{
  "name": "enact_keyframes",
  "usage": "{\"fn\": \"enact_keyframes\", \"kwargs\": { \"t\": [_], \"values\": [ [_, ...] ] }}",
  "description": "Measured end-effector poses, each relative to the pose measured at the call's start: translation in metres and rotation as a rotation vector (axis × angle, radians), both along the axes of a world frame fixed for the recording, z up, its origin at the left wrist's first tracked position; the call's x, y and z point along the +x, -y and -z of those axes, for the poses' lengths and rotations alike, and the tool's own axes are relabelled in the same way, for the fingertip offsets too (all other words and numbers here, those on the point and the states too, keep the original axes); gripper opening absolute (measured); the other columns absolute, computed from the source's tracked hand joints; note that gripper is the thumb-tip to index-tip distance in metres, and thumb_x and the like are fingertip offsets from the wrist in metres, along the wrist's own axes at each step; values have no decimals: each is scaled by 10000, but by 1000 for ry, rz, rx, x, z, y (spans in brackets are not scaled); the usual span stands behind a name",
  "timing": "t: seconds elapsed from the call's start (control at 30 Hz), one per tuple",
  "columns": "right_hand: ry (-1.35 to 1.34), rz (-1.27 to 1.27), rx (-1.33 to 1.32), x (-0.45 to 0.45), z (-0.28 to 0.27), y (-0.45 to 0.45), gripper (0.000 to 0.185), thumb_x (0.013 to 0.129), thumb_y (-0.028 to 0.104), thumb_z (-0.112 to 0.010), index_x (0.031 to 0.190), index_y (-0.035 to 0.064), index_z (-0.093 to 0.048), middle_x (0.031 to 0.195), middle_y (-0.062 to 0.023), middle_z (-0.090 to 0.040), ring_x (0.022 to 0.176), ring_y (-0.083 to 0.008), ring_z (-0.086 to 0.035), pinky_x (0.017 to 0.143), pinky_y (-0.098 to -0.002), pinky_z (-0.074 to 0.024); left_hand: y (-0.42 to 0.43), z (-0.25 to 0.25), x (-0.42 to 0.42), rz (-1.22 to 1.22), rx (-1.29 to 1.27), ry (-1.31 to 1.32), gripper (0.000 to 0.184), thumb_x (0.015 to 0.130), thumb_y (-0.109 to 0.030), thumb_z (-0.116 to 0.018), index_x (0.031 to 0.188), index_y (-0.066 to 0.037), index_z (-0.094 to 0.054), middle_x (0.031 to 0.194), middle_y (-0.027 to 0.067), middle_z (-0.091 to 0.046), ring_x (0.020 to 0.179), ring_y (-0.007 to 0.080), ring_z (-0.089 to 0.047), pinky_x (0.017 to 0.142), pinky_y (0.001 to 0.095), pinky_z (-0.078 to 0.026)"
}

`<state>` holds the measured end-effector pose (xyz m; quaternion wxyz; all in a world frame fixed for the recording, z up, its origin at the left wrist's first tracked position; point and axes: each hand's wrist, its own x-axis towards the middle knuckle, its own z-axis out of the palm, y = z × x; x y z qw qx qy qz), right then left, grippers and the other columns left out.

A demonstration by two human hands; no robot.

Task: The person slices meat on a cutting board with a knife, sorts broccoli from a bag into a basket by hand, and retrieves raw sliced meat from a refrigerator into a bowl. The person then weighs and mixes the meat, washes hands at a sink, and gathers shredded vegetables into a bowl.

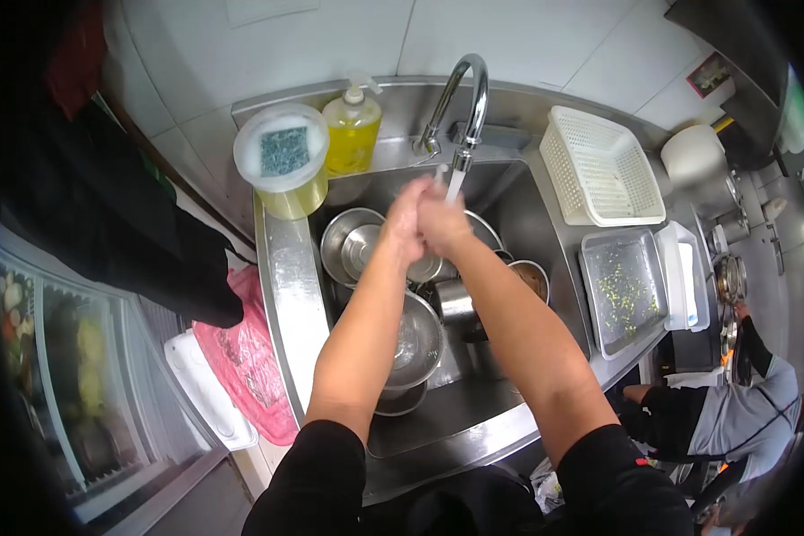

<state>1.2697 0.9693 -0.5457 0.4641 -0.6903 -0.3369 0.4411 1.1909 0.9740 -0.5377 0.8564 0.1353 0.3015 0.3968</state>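
My left hand and my right hand press against each other under the curved chrome faucet. Water runs from its spout beside my right hand. Motion smears the fingers of both hands, so their pose is unclear and I see no object between them. Below them, the steel sink holds several metal bowls, among them a steel bowl under my left forearm. A steel pot lies between my forearms, partly hidden.
Behind the sink's left corner stand a tub with a green scouring pad and a yellow soap bottle. To the right are a white basket and a metal tray with green bits. A person works farther right.
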Motion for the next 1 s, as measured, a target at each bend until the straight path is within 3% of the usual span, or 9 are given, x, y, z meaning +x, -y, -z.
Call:
{"fn": "enact_keyframes", "kwargs": {
  "t": [0.1,0.3,0.53,0.63,0.77,0.83,0.93,0.97,1.0],
  "values": [
    [-94,-244,200,43,68,-31,206,971,253,-513,998,89,-635,857,-77,-640,770,-157,-604,677,-352,-502,8,5,29,-231,279,-325,579,943,-575,-464,1203,-67,-559,1167,109,-609,1036,259,-598,903,428,-475],
    [-506,-4,145,-23,-21,20,512,1007,419,-420,1389,88,-501,1210,-41,-610,936,-157,-577,857,-352,-475,-17,7,15,-105,213,-303,872,893,-738,-414,1455,-71,-411,1433,147,-461,1302,251,-439,1115,416,-303],
    [-856,-145,221,5,-9,31,470,1028,447,-375,1297,118,-573,1196,-70,-621,980,-183,-574,876,-383,-471,-24,80,31,-278,378,-629,716,918,-644,-424,1353,-80,-497,1250,122,-540,1049,265,-551,932,409,-417],
    [-637,-80,182,-8,-17,55,170,959,113,-512,1026,55,-657,921,-67,-653,822,-174,-594,694,-343,-495,-50,44,5,-361,91,-436,439,945,-397,-496,1194,-39,-545,964,129,-604,786,303,-600,683,437,-520],
    [-185,-95,216,20,-15,72,147,780,45,-548,842,31,-681,744,-130,-654,654,-239,-618,591,-415,-500,-140,92,-10,-354,92,-3,434,968,-327,-384,1187,14,-538,994,167,-624,875,316,-614,804,452,-525],
    [509,-353,258,45,44,63,175,794,135,-596,770,24,-729,787,-228,-691,682,-325,-666,632,-433,-528,-184,120,2,-209,457,-516,449,964,-257,-498,1372,-68,-479,1291,189,-551,1231,292,-501,1090,410,-369],
    [517,-500,-16,81,13,137,703,757,254,-712,1344,-53,-476,1323,-249,-547,1218,-383,-535,1040,-415,-426,-118,34,29,246,1277,-1374,653,994,-249,-481,1535,-38,-183,1601,206,-137,1470,314,-203,1193,407,-182],
    [505,-507,-96,95,6,151,687,736,217,-715,1330,-50,-496,1257,-254,-584,1199,-380,-548,1041,-404,-426,-124,48,18,343,1435,-1229,714,986,-264,-502,1540,-28,-117,1609,214,-74,1489,313,-119,1208,411,-107],
    [564,-471,-48,113,-6,166,583,729,206,-707,1230,-46,-546,1194,-253,-600,1163,-384,-559,993,-420,-448,-130,80,6,174,1741,-1316,639,967,-251,-549,1482,13,-279,1498,255,-351,1348,335,-420,1120,401,-328]
  ]
}}
